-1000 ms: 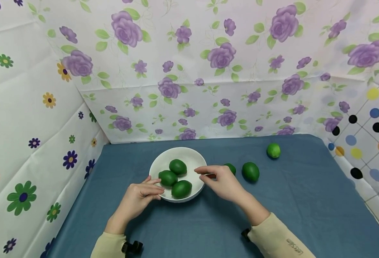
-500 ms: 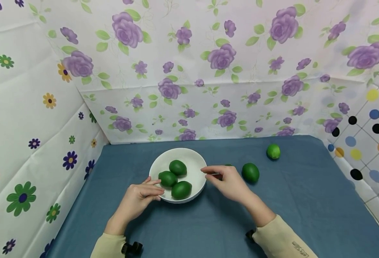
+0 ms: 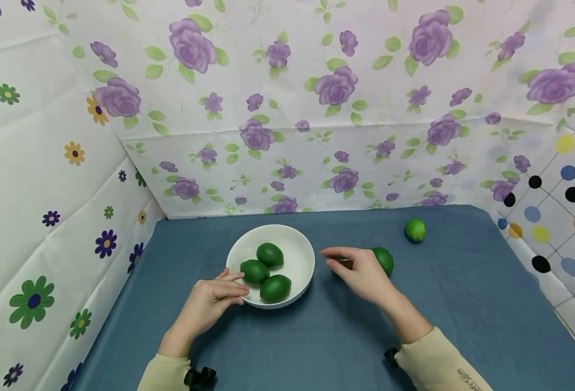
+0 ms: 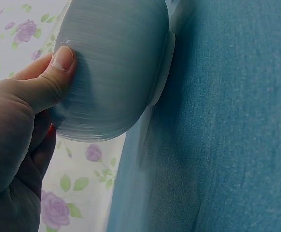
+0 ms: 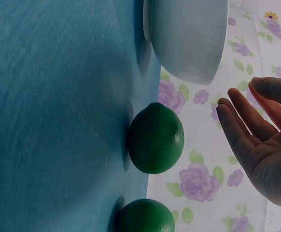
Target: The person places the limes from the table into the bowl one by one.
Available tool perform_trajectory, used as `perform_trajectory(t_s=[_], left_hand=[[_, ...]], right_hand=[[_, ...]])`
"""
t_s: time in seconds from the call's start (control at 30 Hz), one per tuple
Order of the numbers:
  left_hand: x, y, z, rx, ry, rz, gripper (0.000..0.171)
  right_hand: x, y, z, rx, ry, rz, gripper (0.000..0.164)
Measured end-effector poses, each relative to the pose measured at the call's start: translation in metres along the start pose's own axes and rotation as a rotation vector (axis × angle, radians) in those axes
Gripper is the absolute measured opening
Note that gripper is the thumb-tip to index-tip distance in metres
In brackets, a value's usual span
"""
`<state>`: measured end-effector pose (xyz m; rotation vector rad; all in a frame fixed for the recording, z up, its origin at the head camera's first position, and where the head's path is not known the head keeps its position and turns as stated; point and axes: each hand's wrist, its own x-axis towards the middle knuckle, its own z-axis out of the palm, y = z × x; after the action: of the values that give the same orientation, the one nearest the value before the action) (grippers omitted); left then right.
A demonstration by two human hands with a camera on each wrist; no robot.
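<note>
A white bowl (image 3: 299,255) stands on the blue cloth with three dark green limes inside: one towards the back (image 3: 270,254), one at the left (image 3: 254,271) and one in front (image 3: 275,288). My left hand (image 3: 214,296) pinches the bowl's near-left rim, its thumb on the outer wall in the left wrist view. Just right of the bowl, my right hand (image 3: 356,271) hovers with loosely bent fingers and nothing in them. Below it in the right wrist view sits a lime (image 5: 156,137), hidden by the hand in the head view.
Another dark lime (image 3: 384,259) shows partly behind my right hand. Farther back to the right lies a brighter green lime (image 3: 415,230). Flower-patterned cloth (image 3: 287,108) hangs behind the blue tablecloth (image 3: 463,304), with patterned sheets at both sides.
My right hand has moved right, away from over the bowl's rim, and now covers the nearest lime outside it. The left hand and the bowl have stayed in place.
</note>
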<state>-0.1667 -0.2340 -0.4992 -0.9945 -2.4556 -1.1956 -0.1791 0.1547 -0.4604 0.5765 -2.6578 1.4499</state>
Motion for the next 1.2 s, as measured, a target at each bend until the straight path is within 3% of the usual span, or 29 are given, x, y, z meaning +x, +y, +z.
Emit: perform_trajectory(t_s=[0.67,1.2], left_hand=[[-0.002,0.002,0.0,-0.003,-0.01,-0.028,0.027],[0.001,0.002,0.0,-0.003,0.003,-0.007,0.027]], right_hand=[[-0.009,0.023,-0.024,-0.081,0.048,0.08,0.028],[-0.014,0.031,-0.038,-0.103,0.061,0.095,0.029]])
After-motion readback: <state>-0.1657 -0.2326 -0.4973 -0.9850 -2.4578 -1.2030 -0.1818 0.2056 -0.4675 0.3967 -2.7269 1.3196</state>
